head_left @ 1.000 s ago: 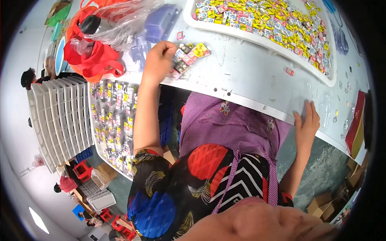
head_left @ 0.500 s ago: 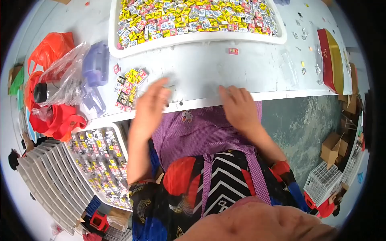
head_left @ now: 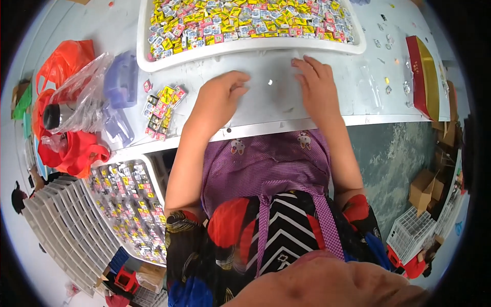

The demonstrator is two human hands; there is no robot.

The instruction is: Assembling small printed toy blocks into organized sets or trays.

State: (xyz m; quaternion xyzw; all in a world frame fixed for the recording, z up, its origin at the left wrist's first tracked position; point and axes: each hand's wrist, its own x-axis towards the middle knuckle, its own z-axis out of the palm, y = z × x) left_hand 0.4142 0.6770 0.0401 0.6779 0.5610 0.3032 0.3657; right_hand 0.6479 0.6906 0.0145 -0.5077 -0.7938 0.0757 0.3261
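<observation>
My left hand (head_left: pixel 217 97) hovers over the near part of the table, fingers bent and thumb apart, with nothing visible between them. My right hand (head_left: pixel 319 89) reaches toward the tray's front rim. Its fingers are spread, and the fingertips cover most of a small pink block (head_left: pixel 294 63) lying on the table; a firm grip on it does not show. Between the hands lies a tiny white speck (head_left: pixel 270 82). A white tray (head_left: pixel 245 47) full of small yellow, pink and white printed blocks (head_left: pixel 235 23) stands beyond both hands. Left of my left hand is a cluster of similar blocks (head_left: pixel 163 110).
Clear plastic pieces (head_left: pixel 118 125), a purple plastic container (head_left: pixel 121 82) and red bags (head_left: pixel 66 61) lie at the left. A red and gold box (head_left: pixel 423 77) stands at the right. Below the table's left edge is another filled tray (head_left: pixel 128 204) beside stacked trays (head_left: pixel 66 230).
Both hands have moved away from the table's front edge, farther onto the tabletop. My right hand now covers the pink block that lay uncovered before. My left hand has shifted right, away from the cluster.
</observation>
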